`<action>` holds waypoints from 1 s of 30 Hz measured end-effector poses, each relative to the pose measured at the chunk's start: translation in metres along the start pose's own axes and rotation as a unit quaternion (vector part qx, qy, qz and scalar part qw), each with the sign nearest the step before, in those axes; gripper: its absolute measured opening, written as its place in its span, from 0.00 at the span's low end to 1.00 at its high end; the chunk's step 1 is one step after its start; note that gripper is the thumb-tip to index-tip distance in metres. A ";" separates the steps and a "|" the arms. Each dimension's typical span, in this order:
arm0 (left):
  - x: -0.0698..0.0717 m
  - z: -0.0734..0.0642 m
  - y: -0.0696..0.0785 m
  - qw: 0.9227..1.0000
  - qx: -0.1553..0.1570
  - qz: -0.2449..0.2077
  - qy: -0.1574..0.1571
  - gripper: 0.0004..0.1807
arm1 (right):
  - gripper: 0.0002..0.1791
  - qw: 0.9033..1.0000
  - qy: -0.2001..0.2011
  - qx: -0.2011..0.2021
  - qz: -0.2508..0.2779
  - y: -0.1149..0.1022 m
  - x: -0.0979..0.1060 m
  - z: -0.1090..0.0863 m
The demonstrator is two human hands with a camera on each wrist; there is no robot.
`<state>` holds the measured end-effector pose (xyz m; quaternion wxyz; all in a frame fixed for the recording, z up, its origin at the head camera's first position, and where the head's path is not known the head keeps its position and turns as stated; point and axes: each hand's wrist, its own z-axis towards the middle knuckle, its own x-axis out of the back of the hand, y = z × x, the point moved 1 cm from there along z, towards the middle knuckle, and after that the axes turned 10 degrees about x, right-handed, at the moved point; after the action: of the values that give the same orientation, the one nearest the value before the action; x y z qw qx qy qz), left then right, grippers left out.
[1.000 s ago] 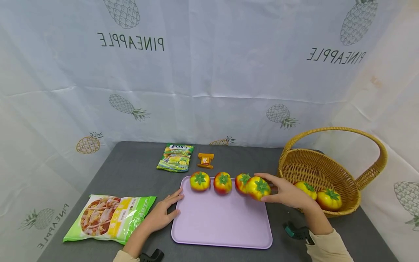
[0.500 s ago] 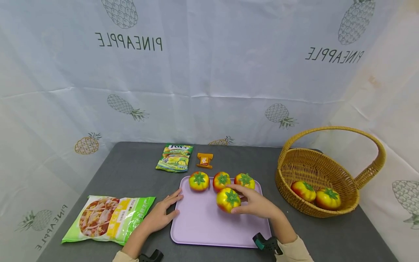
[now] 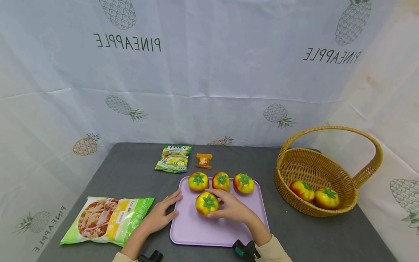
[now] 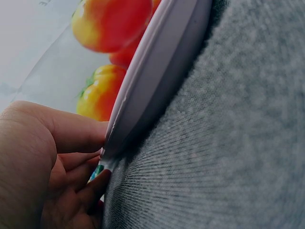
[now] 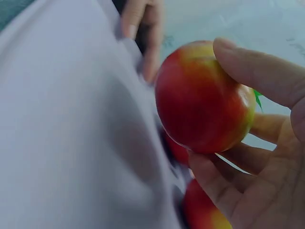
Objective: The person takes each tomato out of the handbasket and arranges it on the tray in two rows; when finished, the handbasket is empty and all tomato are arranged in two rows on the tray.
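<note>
My right hand (image 3: 231, 207) holds a red-and-yellow tomato (image 3: 207, 204) with a green star-shaped top, between thumb and fingers. In the right wrist view, this tomato (image 5: 202, 98) hangs above the lilac tray (image 3: 209, 233). Along the tray's far edge sit three similar ones: a left tomato (image 3: 198, 181), a middle tomato (image 3: 221, 181) and a right tomato (image 3: 243, 183). My left hand (image 3: 160, 214) rests against the tray's left rim, fingers fairly straight. The left wrist view shows the thumb of that hand (image 4: 57, 148) touching the rim.
A wicker basket (image 3: 314, 160) with a tall handle stands at the right, two tomatoes inside. To the left lies a green-and-white food bag (image 3: 108, 220). Behind the tray are a green candy packet (image 3: 173, 158) and a small orange packet (image 3: 204, 161) on the grey table.
My right hand has carried the tomato leftward from beside the basket, across the tray to its left half. My left hand stays at the tray's rim.
</note>
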<state>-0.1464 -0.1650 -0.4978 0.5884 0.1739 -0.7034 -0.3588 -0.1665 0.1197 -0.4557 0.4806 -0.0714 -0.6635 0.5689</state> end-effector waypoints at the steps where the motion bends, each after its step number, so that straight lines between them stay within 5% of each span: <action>1: 0.000 0.000 0.000 1.000 0.001 -0.001 -0.001 0.26 | 0.39 1.000 -0.001 0.002 -0.005 0.000 -0.003 0.002; 30: -0.002 0.000 -0.001 1.000 -0.019 0.006 0.015 0.26 | 0.40 0.996 -0.067 -0.003 -0.055 -0.005 -0.027 0.031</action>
<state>-0.1463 -0.1646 -0.4996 0.6040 0.1637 -0.6890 -0.3655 -0.1718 0.0796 -0.4636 0.4653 0.0017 -0.6988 0.5432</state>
